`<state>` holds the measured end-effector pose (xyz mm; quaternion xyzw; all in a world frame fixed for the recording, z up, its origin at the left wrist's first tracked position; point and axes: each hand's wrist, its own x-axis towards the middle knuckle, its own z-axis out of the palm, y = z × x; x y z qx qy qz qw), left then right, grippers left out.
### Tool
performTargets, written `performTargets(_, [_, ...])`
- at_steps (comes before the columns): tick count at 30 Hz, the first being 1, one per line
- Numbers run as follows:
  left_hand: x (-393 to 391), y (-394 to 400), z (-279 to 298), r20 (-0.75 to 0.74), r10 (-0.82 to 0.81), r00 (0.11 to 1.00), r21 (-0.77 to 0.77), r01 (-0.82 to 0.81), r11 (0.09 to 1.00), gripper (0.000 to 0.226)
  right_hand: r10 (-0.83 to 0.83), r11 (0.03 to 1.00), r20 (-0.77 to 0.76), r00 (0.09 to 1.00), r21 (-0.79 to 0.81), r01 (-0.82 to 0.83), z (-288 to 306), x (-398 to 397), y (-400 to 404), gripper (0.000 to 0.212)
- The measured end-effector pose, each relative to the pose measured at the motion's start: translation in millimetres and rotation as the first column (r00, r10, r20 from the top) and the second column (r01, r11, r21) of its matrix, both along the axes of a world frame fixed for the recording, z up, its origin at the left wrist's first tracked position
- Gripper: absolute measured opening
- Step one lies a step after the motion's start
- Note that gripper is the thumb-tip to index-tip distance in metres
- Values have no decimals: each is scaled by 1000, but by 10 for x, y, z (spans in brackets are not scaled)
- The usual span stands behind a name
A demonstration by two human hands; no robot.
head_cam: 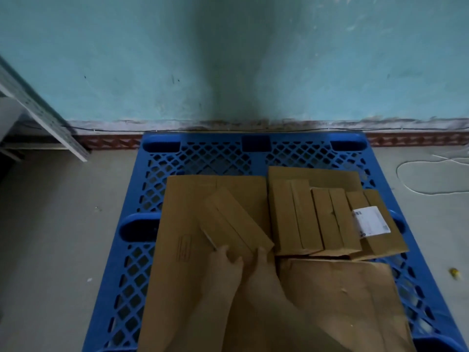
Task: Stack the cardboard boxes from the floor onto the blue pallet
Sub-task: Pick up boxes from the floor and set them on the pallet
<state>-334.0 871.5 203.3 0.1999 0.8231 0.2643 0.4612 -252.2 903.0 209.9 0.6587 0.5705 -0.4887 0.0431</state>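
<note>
Head view, looking down: both hands meet at the near end of a small cardboard box, which lies tilted on top of a large flat cardboard box on the blue pallet. The left hand has its fingers curled against the box's near left corner, and the right hand presses its fingertips to the near right edge; the two hands sit close side by side, gripping the small box between them, though blur hides how firmly. Just right of the right hand stands a row of three narrow boxes packed side to side; the one farthest from the hands carries a white shipping label. Below that row, near the right forearm, lies a crumpled flat carton. Beyond the hands the pallet's open lattice runs to a turquoise wall. Far right of the hands a white cord loops on the grey floor, and far left a pale slanted beam leans at the wall.
</note>
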Motion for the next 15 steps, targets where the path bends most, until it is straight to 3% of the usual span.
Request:
performTargets(1, [-54, 7, -26, -93, 75, 993, 42, -72, 997, 54, 37, 990, 100, 994, 131, -50, -61, -1, -31, 62])
performTargets(4, [-198, 72, -99, -106, 195, 975, 91, -186, 978, 78, 128, 878, 254, 959, 420, -229, -139, -10, 142, 67])
performTargets(8, [-250, 166, -201, -98, 151, 984, 86, -143, 986, 100, 419, 848, 300, 857, 208, -487, -284, 50, 540, 80])
performTargets(10, [-224, 181, -231, -82, 64, 995, 106, -55, 993, 103, 397, 857, 288, 871, 224, -465, -351, 81, 502, 83])
performTargets(15, [-116, 414, -242, -28, -109, 994, 192, 112, 975, 82, 126, 893, 297, 947, 381, -239, -433, 251, 290, 85])
